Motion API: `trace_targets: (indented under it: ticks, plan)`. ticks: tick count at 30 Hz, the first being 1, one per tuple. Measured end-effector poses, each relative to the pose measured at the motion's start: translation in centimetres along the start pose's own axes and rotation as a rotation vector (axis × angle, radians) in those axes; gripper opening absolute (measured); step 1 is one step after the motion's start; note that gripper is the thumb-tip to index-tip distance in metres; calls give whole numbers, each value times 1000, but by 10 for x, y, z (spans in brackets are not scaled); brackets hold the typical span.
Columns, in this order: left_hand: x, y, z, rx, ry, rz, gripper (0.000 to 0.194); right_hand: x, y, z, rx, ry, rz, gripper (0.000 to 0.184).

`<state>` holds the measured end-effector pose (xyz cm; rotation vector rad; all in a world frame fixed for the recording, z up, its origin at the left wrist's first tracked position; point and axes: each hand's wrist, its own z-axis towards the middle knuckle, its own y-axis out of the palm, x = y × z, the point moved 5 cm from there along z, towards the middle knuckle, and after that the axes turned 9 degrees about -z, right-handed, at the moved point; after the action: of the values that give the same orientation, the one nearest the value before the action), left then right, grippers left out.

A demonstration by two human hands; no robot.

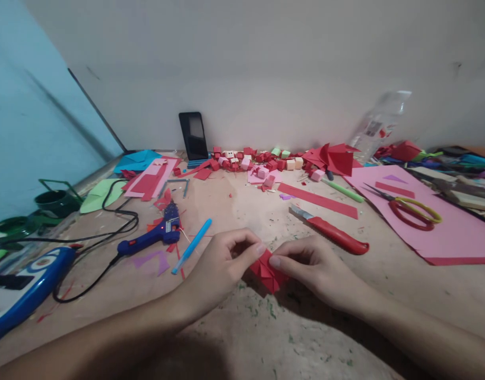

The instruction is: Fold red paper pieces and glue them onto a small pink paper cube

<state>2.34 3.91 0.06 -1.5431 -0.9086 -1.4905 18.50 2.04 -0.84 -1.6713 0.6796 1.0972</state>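
Note:
A small piece of folded red paper (269, 274) is held just above the table near the middle of the view. My left hand (232, 261) pinches its left upper edge between thumb and fingers. From the other side, my right hand (316, 266) pinches its right edge the same way. Creased flaps show on the paper's near face; its far side is hidden. Left of my left hand lies a blue pen-like stick (193, 245). A red-handled knife (332, 232) with a grey blade rests beyond my right hand.
A blue glue gun (153, 237) with a black cord lies at left. Small paper cubes (262, 171) line the wall beside a leaning phone (194, 137). Scissors (414, 214) rest on pink paper (460, 232) at right, below a plastic bottle (383, 126).

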Motion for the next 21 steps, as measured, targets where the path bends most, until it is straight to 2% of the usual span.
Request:
trace_targets:
  ticks: [5,13,21]
  plan:
    - [0,-1,0,22,19,10,24,3,0,1,-4,3,23,32]
    - [-2,1,0,-4,-77,-238,24,7,2,0,-55,62,116,41]
    - [-2,-2,1,21,-58,-235,25,4,-1,-1,-44,92,182,39]
